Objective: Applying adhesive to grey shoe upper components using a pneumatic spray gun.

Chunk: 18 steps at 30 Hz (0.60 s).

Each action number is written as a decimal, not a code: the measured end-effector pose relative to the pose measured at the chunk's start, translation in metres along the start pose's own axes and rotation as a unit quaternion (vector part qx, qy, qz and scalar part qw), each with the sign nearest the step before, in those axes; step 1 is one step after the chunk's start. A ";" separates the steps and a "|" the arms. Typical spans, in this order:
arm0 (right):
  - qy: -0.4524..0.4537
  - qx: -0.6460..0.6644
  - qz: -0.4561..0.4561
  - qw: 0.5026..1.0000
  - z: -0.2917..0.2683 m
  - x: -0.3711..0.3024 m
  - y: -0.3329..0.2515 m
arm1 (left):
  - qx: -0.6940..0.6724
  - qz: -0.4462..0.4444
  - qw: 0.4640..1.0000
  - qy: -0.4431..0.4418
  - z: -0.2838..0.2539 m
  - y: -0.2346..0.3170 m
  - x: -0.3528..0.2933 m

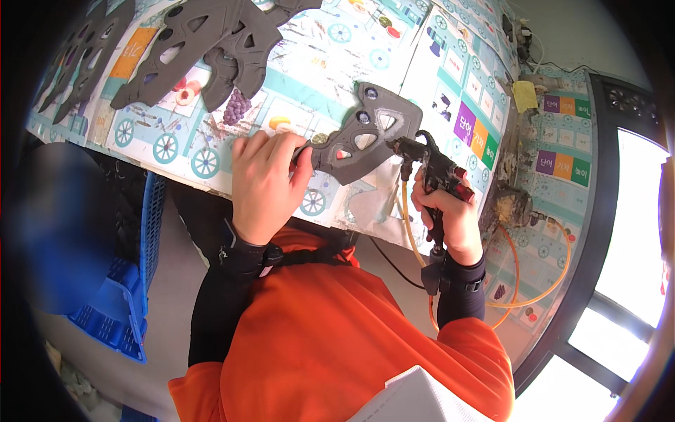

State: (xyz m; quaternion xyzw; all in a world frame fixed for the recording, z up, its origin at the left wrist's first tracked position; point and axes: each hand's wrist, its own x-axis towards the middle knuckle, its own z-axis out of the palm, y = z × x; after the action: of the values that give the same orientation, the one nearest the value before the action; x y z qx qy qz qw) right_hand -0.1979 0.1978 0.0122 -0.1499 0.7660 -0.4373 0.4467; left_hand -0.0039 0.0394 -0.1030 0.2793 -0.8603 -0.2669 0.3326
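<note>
A dark grey foam piece (pixel 360 135) with cut-out holes lies near the table's front edge. My left hand (pixel 269 179) grips its narrow left end between thumb and fingers. In my right hand (pixel 453 221) is a black spray gun (pixel 437 171), its nozzle pointing left at the piece's right edge. A yellow-orange hose (pixel 410 218) hangs from beneath the gun's front. Whether the nozzle touches the foam I cannot tell.
More grey foam pieces (pixel 193 42) lie in a heap at the table's far left. The table (pixel 330 63) wears a printed, stained covering. Blue plastic crates (pixel 116 309) stand below on the left. An orange hose (pixel 538 299) loops at the right, near a dark-framed glass door (pixel 598 211).
</note>
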 end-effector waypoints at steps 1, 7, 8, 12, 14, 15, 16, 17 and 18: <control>0.025 -0.001 0.035 0.999 0.000 0.000 0.001 | -0.001 -0.007 1.000 0.004 0.000 0.000 0.000; 0.022 0.018 0.001 1.000 0.007 -0.003 0.003 | -0.007 -0.001 1.000 0.028 0.001 0.001 0.001; 0.018 0.017 0.006 1.000 0.009 -0.002 0.002 | -0.008 -0.002 1.000 0.027 0.000 0.001 0.001; -0.019 0.027 -0.003 0.999 0.012 0.002 -0.001 | -0.008 -0.004 1.000 0.025 0.000 0.001 0.001; -0.046 0.044 -0.002 0.998 0.013 0.003 -0.002 | -0.009 -0.003 1.000 0.027 0.000 0.001 0.001; -0.057 0.041 -0.005 0.998 0.014 0.004 -0.002 | -0.010 -0.001 1.000 0.029 0.000 0.001 0.001; -0.035 0.020 0.015 0.999 0.016 0.004 -0.002 | -0.010 -0.002 1.000 0.028 0.000 0.001 0.001; -0.068 0.039 -0.006 0.997 0.017 0.003 -0.002 | -0.009 -0.002 1.000 0.027 0.000 0.001 0.001; -0.047 0.029 0.001 0.998 0.019 0.001 -0.001 | -0.009 -0.003 1.000 0.025 0.000 0.001 0.001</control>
State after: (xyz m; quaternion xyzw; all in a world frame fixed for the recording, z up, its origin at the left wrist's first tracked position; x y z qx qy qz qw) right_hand -0.1835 0.1862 0.0086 -0.1565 0.7310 -0.4515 0.4871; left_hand -0.0049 0.0393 -0.1023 0.2851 -0.8485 -0.2687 0.3559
